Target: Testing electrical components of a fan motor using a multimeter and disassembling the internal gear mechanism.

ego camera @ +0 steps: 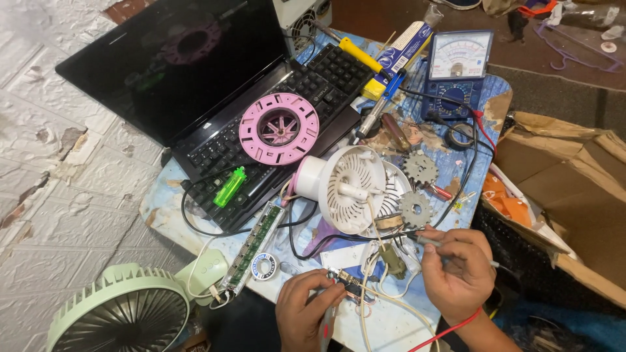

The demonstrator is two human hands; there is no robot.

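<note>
- Head view: our left hand pinches a small circuit board at the near edge of the table, fingers closed on it.
- Our right hand is closed around a thin metal-tipped probe, its tip pointing left, above the board.
- Just beyond our hands lies a white fan housing with white wires running to the board.
- Farther back a pink ring rests on a laptop; a multimeter sits to the right.
</note>
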